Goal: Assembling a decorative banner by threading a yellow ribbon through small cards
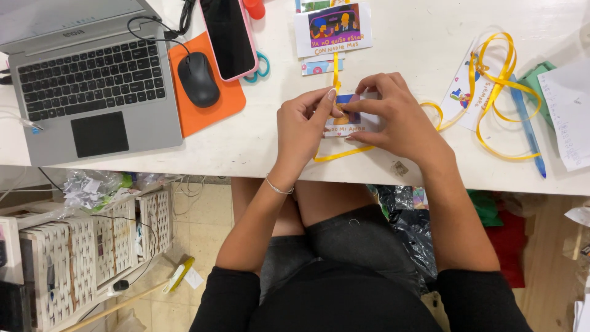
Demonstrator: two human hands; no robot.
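Note:
Both of my hands meet over a small printed cartoon card (351,123) lying on the white table (405,67). My left hand (301,126) pinches the card's left edge with thumb and forefinger. My right hand (396,117) presses its fingertips on the card's top and right side. A yellow ribbon (336,71) runs down under the card and curves out below my hands. Most of the card is hidden by my fingers.
A larger cartoon card (332,27) lies beyond my hands. Loops of yellow ribbon (501,80), a blue pen (528,132) and papers sit at right. At left are a laptop (86,80), a mouse (198,79) on an orange pad, a phone (228,37) and scissors (261,66).

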